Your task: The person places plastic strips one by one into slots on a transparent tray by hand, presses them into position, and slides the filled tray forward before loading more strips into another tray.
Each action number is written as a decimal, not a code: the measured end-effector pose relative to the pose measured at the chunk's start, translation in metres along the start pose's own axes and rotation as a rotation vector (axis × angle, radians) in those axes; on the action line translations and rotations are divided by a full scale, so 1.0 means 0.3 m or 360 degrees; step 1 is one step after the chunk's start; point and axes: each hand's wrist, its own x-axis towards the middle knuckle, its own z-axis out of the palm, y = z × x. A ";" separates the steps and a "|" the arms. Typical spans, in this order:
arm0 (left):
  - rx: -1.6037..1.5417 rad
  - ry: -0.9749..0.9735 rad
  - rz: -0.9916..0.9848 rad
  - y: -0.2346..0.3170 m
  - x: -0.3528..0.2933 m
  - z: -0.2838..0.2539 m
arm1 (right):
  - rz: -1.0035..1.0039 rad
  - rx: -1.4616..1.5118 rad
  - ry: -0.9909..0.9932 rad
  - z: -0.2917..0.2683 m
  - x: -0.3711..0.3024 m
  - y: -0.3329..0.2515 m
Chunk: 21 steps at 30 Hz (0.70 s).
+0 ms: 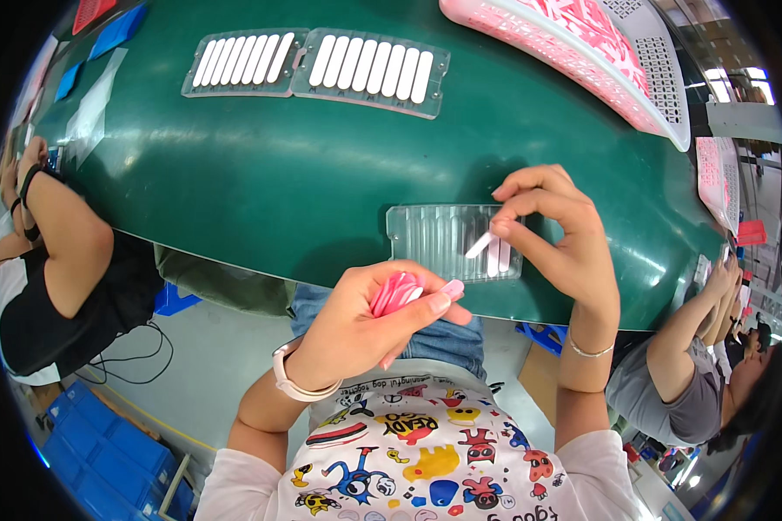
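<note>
My left hand (356, 317) is closed around a bunch of small flat pink strips (394, 293) with rounded ends; one pale strip (451, 288) sticks out at the thumb tip. A single pale pink strip (478, 246) is pinched between the thumb and fingers of my right hand (566, 230), tilted over a clear plastic tray (423, 227). The tray has side-by-side grooves. Strips (499, 257) lie in its grooves at the right end, partly behind the held one. My left hand is just in front of the tray's near edge.
Farther back on the green table (235, 165) lie two clear trays (299, 76) filled with white strips. A pink basket (573, 74) heaped with pink pieces stands at the far right. Blue items (117, 33) lie at the far left. Other people sit at the left and right.
</note>
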 end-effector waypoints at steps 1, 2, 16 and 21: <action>0.0026 0.0008 0.0002 -0.003 -0.002 -0.007 | -0.0067 -0.0141 -0.0012 0.007 0.005 0.006; 0.0052 0.0016 0.0004 -0.006 -0.002 -0.011 | -0.0065 -0.0145 -0.0011 0.011 0.006 0.000; 0.0158 -0.0031 0.0102 -0.031 0.005 0.003 | -0.0056 0.0353 -0.0287 0.009 -0.048 -0.069; 0.0230 0.0000 0.0164 -0.027 0.007 0.010 | -0.0040 0.0504 -0.0141 0.061 -0.077 -0.085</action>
